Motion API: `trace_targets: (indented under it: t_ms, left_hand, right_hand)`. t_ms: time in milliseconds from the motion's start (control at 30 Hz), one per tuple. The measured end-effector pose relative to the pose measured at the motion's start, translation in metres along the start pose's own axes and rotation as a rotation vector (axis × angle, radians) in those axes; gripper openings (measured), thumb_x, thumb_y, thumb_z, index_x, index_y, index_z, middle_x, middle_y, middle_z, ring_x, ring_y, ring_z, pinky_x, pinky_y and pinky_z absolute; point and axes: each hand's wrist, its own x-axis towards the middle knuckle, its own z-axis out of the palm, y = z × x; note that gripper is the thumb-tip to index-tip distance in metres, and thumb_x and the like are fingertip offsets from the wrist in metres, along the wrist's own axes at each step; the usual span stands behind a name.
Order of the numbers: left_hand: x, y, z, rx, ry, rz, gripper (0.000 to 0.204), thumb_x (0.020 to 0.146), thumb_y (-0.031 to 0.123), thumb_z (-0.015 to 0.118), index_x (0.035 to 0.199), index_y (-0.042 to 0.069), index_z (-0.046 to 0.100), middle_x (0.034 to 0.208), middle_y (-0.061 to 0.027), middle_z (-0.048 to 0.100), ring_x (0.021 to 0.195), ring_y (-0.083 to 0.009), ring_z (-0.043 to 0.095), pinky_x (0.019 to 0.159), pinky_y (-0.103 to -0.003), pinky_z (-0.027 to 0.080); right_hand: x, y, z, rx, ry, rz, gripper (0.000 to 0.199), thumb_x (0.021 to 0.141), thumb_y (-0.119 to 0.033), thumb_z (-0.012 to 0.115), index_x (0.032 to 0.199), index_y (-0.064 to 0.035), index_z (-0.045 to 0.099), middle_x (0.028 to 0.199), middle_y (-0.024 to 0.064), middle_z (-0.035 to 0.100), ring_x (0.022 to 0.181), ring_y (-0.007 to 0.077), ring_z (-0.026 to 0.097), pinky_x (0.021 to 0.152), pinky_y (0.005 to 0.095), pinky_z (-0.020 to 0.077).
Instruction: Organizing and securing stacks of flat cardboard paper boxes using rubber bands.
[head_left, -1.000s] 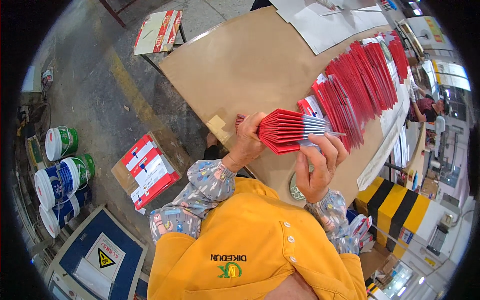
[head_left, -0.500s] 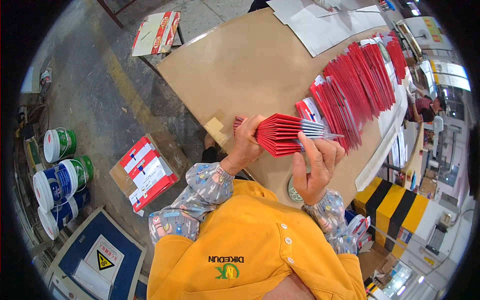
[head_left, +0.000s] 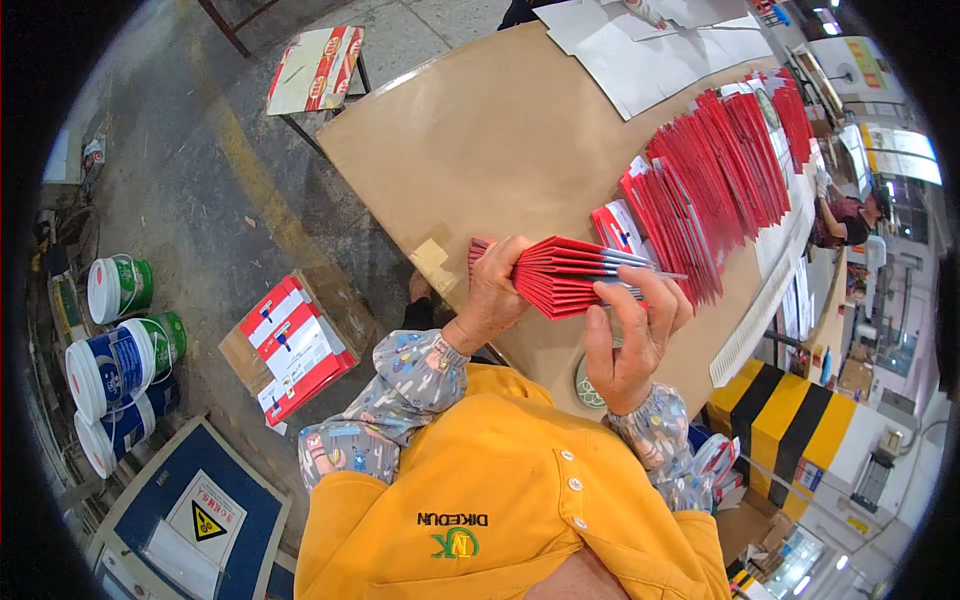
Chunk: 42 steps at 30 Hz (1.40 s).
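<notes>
My left hand (head_left: pixel 496 288) grips a stack of folded red cardboard packets (head_left: pixel 562 272) near its left end. The packets fan out toward the right, with pale grey inner edges showing. My right hand (head_left: pixel 636 338) is at their right end, its bent fingers against the grey edges and its thumb just below the stack. The hand partly hides the packet ends. Beyond it, long rows of similar red packets (head_left: pixel 715 175) stand on edge on the brown table (head_left: pixel 470 130). A flat red and white packet (head_left: pixel 620 228) lies at the near end of those rows.
White cardboard sheets (head_left: pixel 640 60) cover the table's far side. A round green-patterned object (head_left: pixel 590 385) is by my right wrist. To the left, a carton (head_left: pixel 340 300) bears red and white packets, near several buckets (head_left: pixel 105 370). A stool (head_left: pixel 318 70) stands beyond. Another person (head_left: pixel 850 215) is at far right.
My right fingers have shifted slightly along the packets' edges, and the fan of packets has spread a little differently. My left hand keeps its hold almost in place.
</notes>
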Motion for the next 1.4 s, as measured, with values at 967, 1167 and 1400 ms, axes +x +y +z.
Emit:
trace_targets:
  t_ms: [967,1167,1400]
  left_hand:
    - [-0.007,-0.018,-0.006,-0.177,-0.100,0.034,0.057,0.074,0.038,0.077,0.116,0.009,0.052,0.115,-0.0092,0.059,0.102,-0.0272,0.057,0.089,-0.037,0.042]
    - [0.003,0.008,-0.013,-0.110,-0.209,0.076,0.048,0.078,0.018,0.075,0.117,0.007,0.050,0.116,-0.0118,0.059,0.105,-0.0263,0.058,0.091,-0.037,0.044]
    - [-0.004,0.002,-0.015,-0.222,-0.338,-0.036,0.053,0.079,0.005,0.075,0.121,0.004,0.041,0.116,-0.0056,0.052,0.106,-0.0147,0.054,0.092,-0.029,0.046]
  right_hand:
    - [0.038,0.017,0.022,-0.026,-0.171,-0.178,0.063,0.063,-0.051,0.077,0.104,-0.0072,0.056,0.084,0.0062,0.057,0.075,0.0238,0.057,0.067,0.0361,0.0408]
    - [0.038,0.021,0.009,0.043,-0.267,-0.188,0.064,0.065,-0.044,0.078,0.109,-0.0046,0.055,0.091,0.0092,0.059,0.079,0.0257,0.057,0.070,0.0381,0.0424]
    - [-0.032,0.064,0.046,1.193,-0.095,0.529,0.081,0.060,-0.016,0.089,0.124,-0.0057,0.041,0.108,0.0056,0.052,0.100,0.0153,0.053,0.085,0.0309,0.0447]
